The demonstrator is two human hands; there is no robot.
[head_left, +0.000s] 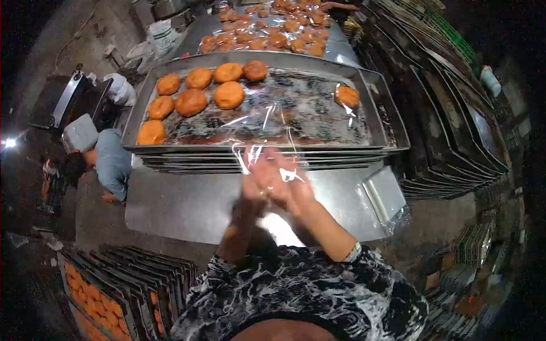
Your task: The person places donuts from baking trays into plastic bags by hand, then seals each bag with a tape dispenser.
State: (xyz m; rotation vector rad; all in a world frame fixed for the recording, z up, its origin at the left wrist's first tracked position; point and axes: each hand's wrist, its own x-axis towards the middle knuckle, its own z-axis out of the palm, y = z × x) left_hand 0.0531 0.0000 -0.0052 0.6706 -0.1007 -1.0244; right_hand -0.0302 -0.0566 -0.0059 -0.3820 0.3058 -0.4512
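Note:
My left hand (254, 184) and my right hand (293, 187) are pressed close together over the steel table (187, 204), both blurred. Between them they hold a clear plastic wrapper (267, 128) that stretches up over the near edge of a metal tray (250, 149). The tray tops a stack of trays and carries several round orange buns (191, 102) at its left, plus one bun (347, 96) at its right. Whether a bun is inside the wrapper I cannot tell.
Another table with many buns (273, 31) lies beyond. Stacks of dark empty trays (449, 125) stand at the right. A person (108, 162) crouches at the left beside the table. Trays of buns (96, 295) sit low at the left. A pile of clear bags (387, 196) lies at the table's right.

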